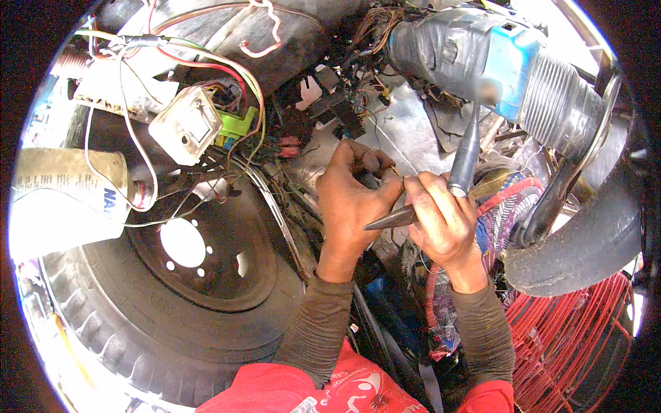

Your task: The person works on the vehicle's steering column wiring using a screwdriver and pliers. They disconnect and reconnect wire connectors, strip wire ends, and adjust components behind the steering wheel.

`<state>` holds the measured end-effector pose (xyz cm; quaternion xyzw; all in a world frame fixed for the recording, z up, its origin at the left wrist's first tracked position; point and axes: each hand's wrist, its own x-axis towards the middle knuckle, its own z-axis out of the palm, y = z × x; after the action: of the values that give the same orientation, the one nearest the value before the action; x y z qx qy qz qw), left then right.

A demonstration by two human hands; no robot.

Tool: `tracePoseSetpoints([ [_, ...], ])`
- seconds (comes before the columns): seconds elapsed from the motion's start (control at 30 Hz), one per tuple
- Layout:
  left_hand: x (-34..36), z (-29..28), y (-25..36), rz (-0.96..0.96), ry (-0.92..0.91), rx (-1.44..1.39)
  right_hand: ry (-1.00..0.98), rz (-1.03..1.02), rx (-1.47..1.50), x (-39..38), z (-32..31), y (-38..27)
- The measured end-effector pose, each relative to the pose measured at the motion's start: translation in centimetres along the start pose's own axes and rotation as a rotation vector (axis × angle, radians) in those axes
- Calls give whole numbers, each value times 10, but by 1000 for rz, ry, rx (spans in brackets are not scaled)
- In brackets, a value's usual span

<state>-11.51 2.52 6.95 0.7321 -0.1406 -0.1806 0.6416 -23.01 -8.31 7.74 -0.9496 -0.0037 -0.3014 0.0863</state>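
Observation:
My left hand [348, 199] is closed with its fingers curled by a thin pale wire [394, 154]; what they grip is hard to make out. Close on its right, my right hand [441, 220] is wrapped round a dark pointed metal tool [385, 220], whose tip points down and left across the left wrist. A grey tapered piece [467, 155] rises from the top of that hand; I cannot tell whether it joins the tool. Behind both hands lie a crumpled silvery sheet [410, 117], dark connectors [330, 107] and tangled wires.
A wheel [103, 289], a cream can [65, 179], a pale housing [184, 127] and a green connector [234, 124] are left. A taped blue-black column [502, 82] is upper right. Patterned cloth [513, 206], curved black part [571, 248] and red wire coil [571, 344] are right.

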Motion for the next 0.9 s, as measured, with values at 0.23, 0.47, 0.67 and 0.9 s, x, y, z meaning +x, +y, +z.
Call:
tracePoseSetpoints([
  [0.23,0,1,-4,1,31,68,-44,30,31,-3,2,2],
  [0.47,2,0,-11,-15,16,116,-45,114,121,-7,11,6],
  [0.67,33,-18,-66,-61,68,44,155,393,218,0,42,27],
  [0.9,87,4,-125,57,154,90,182,535,154,25,74,54],
])
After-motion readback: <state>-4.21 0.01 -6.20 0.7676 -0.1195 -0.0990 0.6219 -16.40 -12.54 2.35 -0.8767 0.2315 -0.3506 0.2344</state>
